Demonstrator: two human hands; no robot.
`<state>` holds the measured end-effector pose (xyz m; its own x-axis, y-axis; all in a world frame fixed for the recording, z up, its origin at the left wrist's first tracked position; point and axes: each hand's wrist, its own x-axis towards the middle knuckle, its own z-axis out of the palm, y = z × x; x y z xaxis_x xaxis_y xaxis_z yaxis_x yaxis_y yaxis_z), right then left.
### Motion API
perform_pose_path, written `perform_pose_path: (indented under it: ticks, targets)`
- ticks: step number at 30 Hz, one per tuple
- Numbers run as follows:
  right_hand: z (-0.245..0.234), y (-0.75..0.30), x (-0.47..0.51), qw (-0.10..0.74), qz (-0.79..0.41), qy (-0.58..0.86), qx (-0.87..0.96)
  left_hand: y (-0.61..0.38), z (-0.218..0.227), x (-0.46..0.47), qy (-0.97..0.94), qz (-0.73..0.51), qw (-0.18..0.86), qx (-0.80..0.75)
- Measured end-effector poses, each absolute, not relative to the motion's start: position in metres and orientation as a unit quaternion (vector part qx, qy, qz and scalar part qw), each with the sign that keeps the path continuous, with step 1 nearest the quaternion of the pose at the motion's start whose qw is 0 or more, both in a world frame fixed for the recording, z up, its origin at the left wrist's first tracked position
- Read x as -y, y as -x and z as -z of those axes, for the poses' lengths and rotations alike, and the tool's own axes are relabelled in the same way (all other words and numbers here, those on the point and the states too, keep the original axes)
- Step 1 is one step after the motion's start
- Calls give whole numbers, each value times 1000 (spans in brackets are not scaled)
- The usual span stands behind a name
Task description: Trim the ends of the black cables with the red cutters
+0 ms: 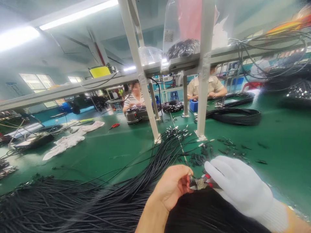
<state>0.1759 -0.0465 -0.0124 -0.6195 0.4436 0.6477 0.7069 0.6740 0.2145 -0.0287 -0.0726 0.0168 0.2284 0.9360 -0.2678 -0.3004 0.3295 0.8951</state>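
Bare left fingers (182, 170) pinch one small dark piece (191, 178); white-gloved right fingers (220, 169) grip one red-handled metal pliers (201, 184). Three black cable coils (252, 116) lie beyond; one pale rectangular label (168, 35), unreadable.

I have the left hand (167, 187) and the right hand (243, 186) near, right of centre, a tool (201, 183) between them. Cables (73, 200) spread left across the desk (121, 142). Beyond the hands lie scattered pieces (198, 159). A cloth (70, 140) lies far left. Behind the right post (203, 97), further right, a coil (239, 116) rests before a person (216, 84).
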Motion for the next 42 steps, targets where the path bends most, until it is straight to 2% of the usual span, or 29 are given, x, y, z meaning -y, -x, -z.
perform_pose_path:
  ticks: [4, 8, 10, 15, 20, 25, 27, 28, 32, 36, 42]
  targets:
    - [8, -178, 43, 299, 242, 319, 866, 26, -24, 76, -435, -492, 615, -436]
    - [13, -176, 40, 339, 231, 283, 867, 27, -27, 79, -585, -509, 429, -463]
    - [18, -175, 40, 336, 171, 296, 878, 29, -24, 79, -659, -493, 318, -471]
    - [17, -174, 45, 251, -13, 392, 885, 33, -12, 77, -783, -462, 64, -411]
    - [-2, -180, 51, 188, -117, 452, 864, 29, -9, 75, -817, -442, -51, -367]
    - [-11, -179, 53, 158, -111, 487, 852, 26, -8, 76, -845, -415, -113, -316]
    - [-7, -177, 52, 158, -47, 487, 858, 25, -8, 76, -828, -436, -70, -345]
    - [-4, -175, 52, 169, 5, 477, 862, 25, -8, 76, -805, -452, -13, -384]
    - [8, -171, 47, 264, 196, 395, 858, 25, -14, 73, -621, -499, 312, -518]
    - [11, -171, 43, 304, 231, 341, 859, 27, -23, 71, -478, -523, 504, -495]
    - [8, -170, 46, 320, 257, 294, 863, 35, -16, 67, -352, -503, 655, -441]
